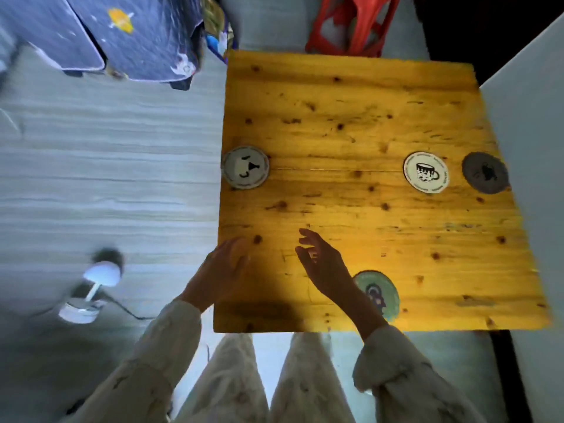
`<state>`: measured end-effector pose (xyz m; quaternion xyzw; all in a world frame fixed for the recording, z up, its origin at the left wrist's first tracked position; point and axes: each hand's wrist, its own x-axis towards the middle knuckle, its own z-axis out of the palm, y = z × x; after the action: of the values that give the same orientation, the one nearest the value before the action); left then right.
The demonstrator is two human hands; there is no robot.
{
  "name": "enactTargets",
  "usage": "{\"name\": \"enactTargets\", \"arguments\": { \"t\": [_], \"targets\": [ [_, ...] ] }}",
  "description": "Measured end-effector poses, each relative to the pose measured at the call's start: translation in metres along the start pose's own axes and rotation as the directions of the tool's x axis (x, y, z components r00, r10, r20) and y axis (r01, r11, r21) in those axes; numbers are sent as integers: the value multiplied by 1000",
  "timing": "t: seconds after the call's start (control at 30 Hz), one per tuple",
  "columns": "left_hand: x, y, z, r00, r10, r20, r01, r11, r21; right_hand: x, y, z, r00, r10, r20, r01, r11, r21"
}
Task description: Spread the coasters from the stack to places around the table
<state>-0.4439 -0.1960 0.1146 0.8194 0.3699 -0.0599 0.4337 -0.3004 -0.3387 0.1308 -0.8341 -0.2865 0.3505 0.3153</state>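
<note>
Several round coasters lie on the yellow wooden table (351, 123). A white coaster with a black face drawing (246, 167) sits at the left edge. A white coaster with a mug drawing (426, 172) lies at the right, and a grey coaster (484, 173) rests beside it at the right edge. A green coaster (381, 293) lies near the front edge, partly hidden by my right wrist. My left hand (224, 271) hovers over the front left corner, fingers apart, holding nothing. My right hand (323, 264) is open above the front middle of the table.
A red plastic stool (351, 22) stands beyond the table's far edge. A white surface (537, 148) borders the table on the right. On the floor to the left are a small white lamp (91, 288) with a cord and a blue patterned cloth (122, 35).
</note>
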Motion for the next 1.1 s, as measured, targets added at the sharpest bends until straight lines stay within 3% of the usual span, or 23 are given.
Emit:
{"name": "enactTargets", "arguments": {
  "t": [0.33,0.5,0.7,0.83,1.1],
  "targets": [
    [-8,-29,-75,993,23,-112,-29,998,-54,10,-66,43,1000,-4,6,4,999,39],
    [-1,-60,-108,999,-9,-50,3,993,-117,29,-104,70,999,10,-36,-7,998,63],
    [66,-100,-195,992,122,4,-122,992,-26,89,-166,116,987,12,-161,-3,999,53],
    [107,-123,-261,980,195,27,-197,978,66,129,-216,143,973,34,-230,-3,991,135],
    [171,-117,-314,968,237,83,-238,971,3,194,-272,138,949,95,-301,-35,980,197]
  ]
}}
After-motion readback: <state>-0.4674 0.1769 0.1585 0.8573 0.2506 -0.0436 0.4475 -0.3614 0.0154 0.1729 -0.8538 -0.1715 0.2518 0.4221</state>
